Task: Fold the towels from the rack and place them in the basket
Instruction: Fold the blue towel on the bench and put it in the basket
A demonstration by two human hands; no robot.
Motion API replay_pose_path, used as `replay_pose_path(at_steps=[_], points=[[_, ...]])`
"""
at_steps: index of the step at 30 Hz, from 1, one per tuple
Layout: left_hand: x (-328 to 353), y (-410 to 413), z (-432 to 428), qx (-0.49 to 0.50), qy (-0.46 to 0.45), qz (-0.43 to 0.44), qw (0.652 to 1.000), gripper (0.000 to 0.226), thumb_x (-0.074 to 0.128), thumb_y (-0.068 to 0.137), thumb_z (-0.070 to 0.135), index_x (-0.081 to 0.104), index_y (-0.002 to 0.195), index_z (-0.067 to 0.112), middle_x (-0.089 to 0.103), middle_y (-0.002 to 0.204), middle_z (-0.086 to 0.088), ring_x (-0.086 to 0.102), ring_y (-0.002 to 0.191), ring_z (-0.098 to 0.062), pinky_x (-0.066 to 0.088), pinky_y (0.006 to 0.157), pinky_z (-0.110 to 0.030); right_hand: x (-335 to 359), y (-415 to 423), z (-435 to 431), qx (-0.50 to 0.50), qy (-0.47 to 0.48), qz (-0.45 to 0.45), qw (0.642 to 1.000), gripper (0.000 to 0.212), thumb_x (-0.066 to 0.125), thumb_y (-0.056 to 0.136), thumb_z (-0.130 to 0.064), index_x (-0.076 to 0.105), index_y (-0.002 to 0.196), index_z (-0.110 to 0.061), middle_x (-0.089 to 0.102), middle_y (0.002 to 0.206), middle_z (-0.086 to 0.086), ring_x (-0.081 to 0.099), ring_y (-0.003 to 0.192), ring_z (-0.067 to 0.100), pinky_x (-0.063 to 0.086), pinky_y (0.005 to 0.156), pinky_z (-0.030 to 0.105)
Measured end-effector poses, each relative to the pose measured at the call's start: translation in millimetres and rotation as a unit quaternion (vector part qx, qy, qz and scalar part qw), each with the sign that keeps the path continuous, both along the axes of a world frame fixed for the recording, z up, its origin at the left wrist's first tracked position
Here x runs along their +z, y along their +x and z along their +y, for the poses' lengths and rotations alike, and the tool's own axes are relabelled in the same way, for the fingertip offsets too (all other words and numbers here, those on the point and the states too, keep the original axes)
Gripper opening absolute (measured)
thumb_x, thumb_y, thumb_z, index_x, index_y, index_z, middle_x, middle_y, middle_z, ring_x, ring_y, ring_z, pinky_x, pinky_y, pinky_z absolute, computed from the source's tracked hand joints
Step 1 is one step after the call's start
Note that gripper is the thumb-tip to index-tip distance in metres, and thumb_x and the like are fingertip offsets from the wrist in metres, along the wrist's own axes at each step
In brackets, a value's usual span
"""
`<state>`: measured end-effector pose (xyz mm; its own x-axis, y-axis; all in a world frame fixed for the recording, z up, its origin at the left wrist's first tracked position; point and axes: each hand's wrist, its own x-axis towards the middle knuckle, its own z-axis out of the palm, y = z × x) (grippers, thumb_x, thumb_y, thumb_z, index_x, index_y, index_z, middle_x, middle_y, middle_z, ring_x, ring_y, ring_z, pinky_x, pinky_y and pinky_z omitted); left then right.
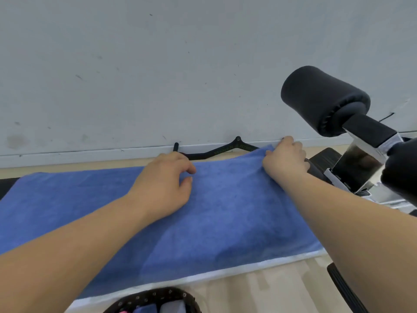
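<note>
Because the blue towel (soft, probably limp) is spread flat beyond the basket, corners are best gripped: the far right one is pinched by the right hand; the left hand is laid slack on it.

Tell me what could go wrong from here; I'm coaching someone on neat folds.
1. Only the right hand pinches a corner of the blue towel; the left hand just rests on it, so the fold may come out skewed.
2. That corner might catch on the black foam roller close by on the right.
</note>
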<state>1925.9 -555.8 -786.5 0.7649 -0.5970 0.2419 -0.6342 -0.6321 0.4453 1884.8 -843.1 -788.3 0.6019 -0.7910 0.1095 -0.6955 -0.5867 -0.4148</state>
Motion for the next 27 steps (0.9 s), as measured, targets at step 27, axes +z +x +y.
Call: replay_pose_path(at_steps=[27], points=[[4, -13, 253, 0.416, 0.050, 0.168, 0.892, 0.052, 0.066, 0.084, 0.053, 0.056, 0.116, 0.014, 0.056, 0.120, -0.013, 0.059, 0.104, -0.036, 0.055, 0.082, -0.047, 1, -58, 294, 0.428, -0.060, 0.073, 0.899, 0.038, 0.050, 0.100, -0.053, 0.064, 0.128, -0.032, 0.051, 0.117, -0.001, 0.046, 0.118, 0.025, 0.044, 0.099, 0.038]])
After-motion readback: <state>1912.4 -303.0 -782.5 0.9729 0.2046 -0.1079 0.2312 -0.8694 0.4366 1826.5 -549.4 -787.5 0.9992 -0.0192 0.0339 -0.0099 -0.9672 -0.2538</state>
